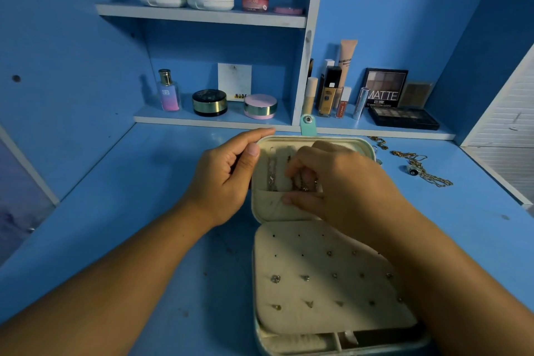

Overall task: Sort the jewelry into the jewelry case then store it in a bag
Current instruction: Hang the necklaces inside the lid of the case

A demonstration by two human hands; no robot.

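An open jewelry case (291, 139) is laid on the blue worktop (144, 211), with its lid folded back on the far side. The left edge of the lid is held by the left hand (228, 170): its grip is closed on the case, with the thumb laid on the cream lining and the fingers curled behind the rim. The right hand (341, 182) is placed over the middle of the lid, and its grip is closed on a dark chain (300, 182), which is pinched between the fingertips just above the lid's pocket (270, 206). A silver chain (271, 173) is hung inside the lid, left of the dark one, with its lower end tucked into the pocket. On the near half of the case, a cream panel (318, 240) is set with several stud earrings (275, 278) in rows. A teal snap tab (308, 124) is seen at the far rim of the lid. To the right of the case, apart from it, gold chains (433, 179) and a ring (412, 169) are left on the worktop. Behind the case, cosmetics are lined up on a low shelf (213, 121).
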